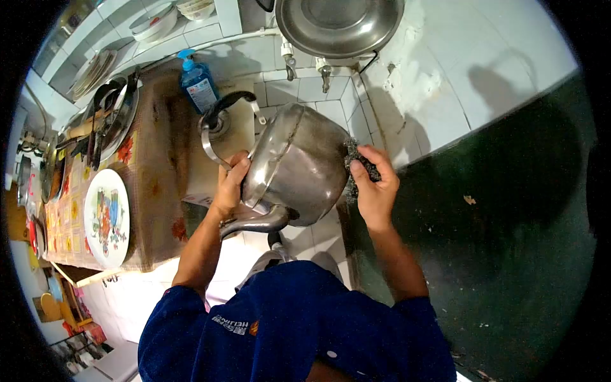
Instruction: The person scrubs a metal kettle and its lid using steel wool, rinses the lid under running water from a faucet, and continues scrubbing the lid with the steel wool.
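Note:
A large metal kettle (296,165) is tipped on its side in front of me, its spout pointing down to the left and its black-gripped handle (232,102) toward the upper left. My left hand (232,183) grips the kettle near its top rim, by the foot of the handle; the fingers are partly hidden behind it. In my right hand (377,184) is a dark steel wool scrubber (359,162), pinched between thumb and fingers and pressed against the kettle's base.
Beyond the kettle are two taps (324,75) and a metal basin (340,22). A blue pump bottle (198,83) stands at the upper left. On the left, a patterned tablecloth (153,191) carries a white oval plate (107,219) and a tray of utensils. A dark green surface (496,254) extends right.

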Demonstrator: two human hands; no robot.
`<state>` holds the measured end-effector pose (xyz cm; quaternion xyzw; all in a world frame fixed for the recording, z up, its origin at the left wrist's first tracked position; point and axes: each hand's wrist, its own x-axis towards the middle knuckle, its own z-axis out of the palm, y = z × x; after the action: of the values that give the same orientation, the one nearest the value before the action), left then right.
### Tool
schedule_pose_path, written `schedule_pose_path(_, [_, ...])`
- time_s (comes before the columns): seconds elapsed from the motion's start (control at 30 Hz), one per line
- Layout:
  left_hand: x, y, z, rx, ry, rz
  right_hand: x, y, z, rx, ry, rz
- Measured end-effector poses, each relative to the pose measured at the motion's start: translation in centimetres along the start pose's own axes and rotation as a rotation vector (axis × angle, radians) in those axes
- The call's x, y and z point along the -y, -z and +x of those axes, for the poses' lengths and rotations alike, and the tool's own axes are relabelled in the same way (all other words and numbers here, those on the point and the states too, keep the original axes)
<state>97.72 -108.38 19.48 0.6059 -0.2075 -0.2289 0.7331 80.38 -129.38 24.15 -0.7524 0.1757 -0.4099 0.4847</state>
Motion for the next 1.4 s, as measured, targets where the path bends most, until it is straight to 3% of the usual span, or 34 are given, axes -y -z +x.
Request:
schedule_pose_path(0.1, [2.8, 0.8, 2.1, 0.075, 0.053, -0.048, -1.9, -1.4, 1.0, -0.035, -0.170, 0.019])
schedule_pose_path(0.23, [6.6, -0.4, 5.2, -0.106, 0.002, -0.059, -7.5, -2.8, 2.6, -0.041, -0.268, 0.076])
schedule_pose_path(0.33, [7.2, -1.8, 7.0, -0.099, 0.047, 0.097, -11.6, -3.2, 3.8, -0.101, -0.398, 0.226])
schedule_pose_path(0.5, [9.0, -4.8, 11.4, -0.100, 0.129, 0.225, -18.0, -2.2, 7.2, -0.054, -0.498, 0.139])
schedule_pose_path(0.57, [9.4, -6.9, 12.7, -0.195, 0.121, 0.312, -20.5, -1.9, 8.4, -0.085, -0.652, 0.159])
schedule_pose_path(0.73, [15.1, -8.2, 16.8, -0.079, 0.201, 0.303, -26.4, -1.4, 10.8, -0.031, -0.809, 0.223])
schedule_pose_path(0.83, [18.5, -9.2, 18.5, -0.169, 0.208, 0.315, -30.3, -1.7, 11.4, -0.029, -0.862, 0.184])
schedule_pose_path(0.9, [21.7, -7.9, 19.4, -0.030, 0.293, 0.320, -31.9, -2.0, 11.7, -0.063, -0.830, 0.163])
schedule_pose_path(1.0, [23.9, -8.9, 20.6, -0.213, 0.459, 0.138, -33.2, -2.6, 12.4, 0.042, -0.678, -0.023])
schedule_pose_path(1.1, [26.7, -8.1, 21.4, -0.201, 0.564, -0.148, -34.0, -3.2, 12.9, 0.174, -0.516, -0.145])
schedule_pose_path(1.23, [29.1, -7.8, 22.0, -0.252, 0.618, -0.147, -34.5, -4.4, 13.0, 0.433, -0.270, -0.290])
schedule_pose_path(1.27, [29.3, -7.6, 22.1, -0.237, 0.708, 0.004, -35.1, -4.6, 12.6, 0.476, -0.251, -0.337])
schedule_pose_path(1.3, [33.3, -6.6, 21.7, -0.165, 0.622, -0.057, -35.1, -5.1, 12.5, 0.489, -0.254, -0.331])
schedule_pose_path(1.37, [32.5, -6.3, 22.3, -0.158, 0.606, -0.065, -34.7, -5.9, 12.7, 0.480, -0.332, -0.417])
schedule_pose_path(1.4, [34.1, -6.5, 21.8, -0.257, 0.556, -0.147, -34.6, -6.2, 12.7, 0.491, -0.332, -0.413])
